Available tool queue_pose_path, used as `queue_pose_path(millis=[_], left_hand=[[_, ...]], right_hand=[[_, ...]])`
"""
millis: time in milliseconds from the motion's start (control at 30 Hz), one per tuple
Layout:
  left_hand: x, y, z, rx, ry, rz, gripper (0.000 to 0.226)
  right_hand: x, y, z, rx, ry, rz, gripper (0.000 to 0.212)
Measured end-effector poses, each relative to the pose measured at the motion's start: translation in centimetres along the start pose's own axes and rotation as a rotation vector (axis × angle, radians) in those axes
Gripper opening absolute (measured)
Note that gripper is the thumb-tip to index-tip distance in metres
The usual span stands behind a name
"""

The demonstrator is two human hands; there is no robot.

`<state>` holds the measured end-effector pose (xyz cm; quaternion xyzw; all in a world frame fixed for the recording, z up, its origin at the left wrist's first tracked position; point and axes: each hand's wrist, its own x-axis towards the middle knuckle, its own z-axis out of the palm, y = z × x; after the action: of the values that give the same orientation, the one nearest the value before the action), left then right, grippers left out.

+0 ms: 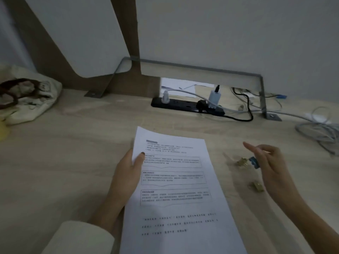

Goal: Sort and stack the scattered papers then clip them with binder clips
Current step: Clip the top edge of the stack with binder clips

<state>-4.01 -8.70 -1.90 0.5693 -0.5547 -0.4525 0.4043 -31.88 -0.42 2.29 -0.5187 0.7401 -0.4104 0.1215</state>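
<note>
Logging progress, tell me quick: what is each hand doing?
Left hand: closed on the papers.
Right hand: open, empty, over the clips.

My left hand point(128, 173) grips the stack of papers point(176, 189) at its left edge, thumb on top. My right hand point(271, 167) hovers open over a blue clip point(254, 162), two gold clips point(243, 161) beside it on the desk point(64, 162).
</note>
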Motion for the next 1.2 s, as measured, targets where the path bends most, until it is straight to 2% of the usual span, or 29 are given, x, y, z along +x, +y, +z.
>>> queue_pose_path(millis=[67,133,200,300,400,533,767,900,1033,1200], left_hand=[[0.1,-0.2,0.0,0.009,0.002,0.005,0.028],[0.2,-0.4,0.0,0.009,0.004,-0.003,0.027],[0.3,-0.6,-0.1,0.003,0.002,-0.017,0.027],[0.5,-0.9,-0.1,-0.008,-0.011,-0.034,0.028],[0.8,-1.1,-0.1,0.003,-0.016,-0.034,0.028],[0.9,-1.2,0.0,0.008,0.013,0.022,0.026],[1.0,-1.5,0.1,0.004,0.034,0.070,0.018],[0.9,-1.5,0.1,-0.001,0.034,0.086,0.017],[1.0,-1.5,0.0,-0.002,0.027,0.080,0.008],[0.9,-1.0,-0.3,-0.128,-0.031,-0.007,0.008]], right_hand=[[1.1,-3.0,-0.5,0.233,-0.087,0.199,0.036],[1.7,-5.7,-0.1,0.480,-0.302,0.351,0.037],[2.1,-7.5,1.8,0.668,-0.503,0.425,0.033],[2.4,-8.8,6.0,0.803,-0.697,0.478,0.029],[2.5,-9.2,9.4,0.876,-0.795,0.538,0.028],[2.9,-9.4,12.0,0.827,-0.820,0.529,0.024],[2.8,-9.3,13.7,0.829,-0.737,0.528,0.017],[2.5,-9.3,13.8,0.714,-0.751,0.469,0.038],[2.5,-9.3,13.8,0.630,-0.705,0.397,0.023],[3.5,-9.6,12.9,0.570,-0.745,0.401,0.022]])
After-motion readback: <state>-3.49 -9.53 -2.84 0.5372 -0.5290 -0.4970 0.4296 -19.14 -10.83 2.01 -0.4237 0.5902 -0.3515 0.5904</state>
